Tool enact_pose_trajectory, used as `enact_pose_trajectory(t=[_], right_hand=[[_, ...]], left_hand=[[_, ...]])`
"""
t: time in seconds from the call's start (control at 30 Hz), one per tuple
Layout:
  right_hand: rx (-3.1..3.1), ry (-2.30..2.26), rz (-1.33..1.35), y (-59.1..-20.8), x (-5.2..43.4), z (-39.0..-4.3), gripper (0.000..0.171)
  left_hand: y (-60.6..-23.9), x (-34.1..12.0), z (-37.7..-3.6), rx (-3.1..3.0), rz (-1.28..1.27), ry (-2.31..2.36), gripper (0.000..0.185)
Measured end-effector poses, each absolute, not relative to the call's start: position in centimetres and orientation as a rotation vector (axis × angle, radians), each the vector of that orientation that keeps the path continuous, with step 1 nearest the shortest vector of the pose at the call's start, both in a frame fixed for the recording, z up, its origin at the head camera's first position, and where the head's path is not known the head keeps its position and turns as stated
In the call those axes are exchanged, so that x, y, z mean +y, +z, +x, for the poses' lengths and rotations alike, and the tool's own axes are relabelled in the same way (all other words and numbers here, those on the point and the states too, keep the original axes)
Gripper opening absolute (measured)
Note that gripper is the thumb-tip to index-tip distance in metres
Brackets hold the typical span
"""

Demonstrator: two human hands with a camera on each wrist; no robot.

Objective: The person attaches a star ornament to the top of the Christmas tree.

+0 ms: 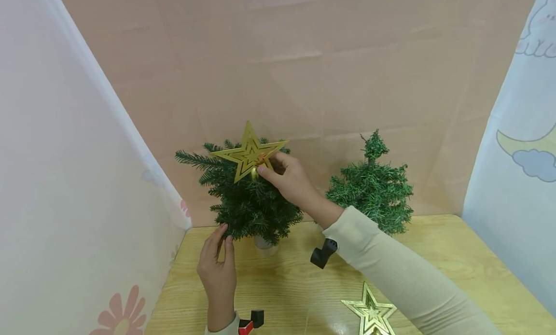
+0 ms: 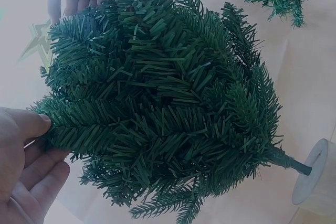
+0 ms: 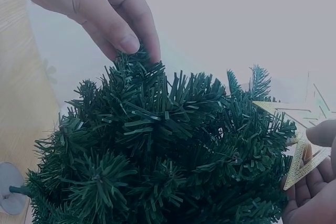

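A small green artificial tree (image 1: pixel 249 207) stands on a white base (image 1: pixel 266 244) at the back of the wooden table (image 1: pixel 286 286). My right hand (image 1: pixel 266 167) pinches a gold star (image 1: pixel 248 154) at the tree's top. In the right wrist view the star (image 3: pixel 304 148) lies against the top needles beside my right hand's fingertips (image 3: pixel 321 135). My left hand (image 1: pixel 223 234) holds a low left branch tip between thumb and fingers. The left wrist view shows its thumb (image 2: pixel 32 124) on that branch of the tree (image 2: pixel 168 108).
A second small tree (image 1: pixel 374 190) stands to the right. Another gold star (image 1: pixel 371 313) lies flat near the table's front edge. Pink paper forms the back wall, with patterned white sheets on both sides.
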State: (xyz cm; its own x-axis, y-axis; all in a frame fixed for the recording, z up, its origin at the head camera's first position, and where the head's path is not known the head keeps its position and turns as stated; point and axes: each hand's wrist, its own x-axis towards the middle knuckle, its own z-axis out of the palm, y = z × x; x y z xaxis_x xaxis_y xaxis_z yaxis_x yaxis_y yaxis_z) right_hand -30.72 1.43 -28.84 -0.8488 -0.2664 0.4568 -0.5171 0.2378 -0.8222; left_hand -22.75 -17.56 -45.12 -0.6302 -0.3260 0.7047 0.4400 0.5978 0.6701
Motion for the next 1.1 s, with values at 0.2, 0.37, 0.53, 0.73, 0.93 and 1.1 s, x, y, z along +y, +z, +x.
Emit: enact_pose_trajectory(t=[0.2,0.37,0.53,0.73,0.93,1.1], right_hand=[[-2.249,1.709,0.712,-28.9,1.6,-30.9,0.028],[-2.24,1.786,0.667,-27.4,1.7,-29.0,0.027],[-2.158,1.859,0.669,-27.0,1.8,-28.3,0.029],[-2.084,1.87,0.712,-27.7,2.6,-28.2,0.04],[-2.06,1.858,0.787,-28.7,3.6,-28.0,0.048],[-2.052,1.901,0.805,-29.4,4.3,-27.1,0.053]], left_hand=[[-45.0,-17.5,-22.7,-1.953,-0.095,-1.102,0.042],[-45.0,-17.5,-22.8,-1.95,-0.101,-1.085,0.042],[-45.0,-17.5,-22.7,-1.964,-0.098,-1.099,0.038],[-45.2,-17.5,-22.5,-1.986,-0.086,-1.091,0.036],[-44.8,-17.4,-22.4,-1.992,-0.105,-1.091,0.039],[-44.3,-17.0,-21.9,-2.017,-0.089,-1.147,0.045]])
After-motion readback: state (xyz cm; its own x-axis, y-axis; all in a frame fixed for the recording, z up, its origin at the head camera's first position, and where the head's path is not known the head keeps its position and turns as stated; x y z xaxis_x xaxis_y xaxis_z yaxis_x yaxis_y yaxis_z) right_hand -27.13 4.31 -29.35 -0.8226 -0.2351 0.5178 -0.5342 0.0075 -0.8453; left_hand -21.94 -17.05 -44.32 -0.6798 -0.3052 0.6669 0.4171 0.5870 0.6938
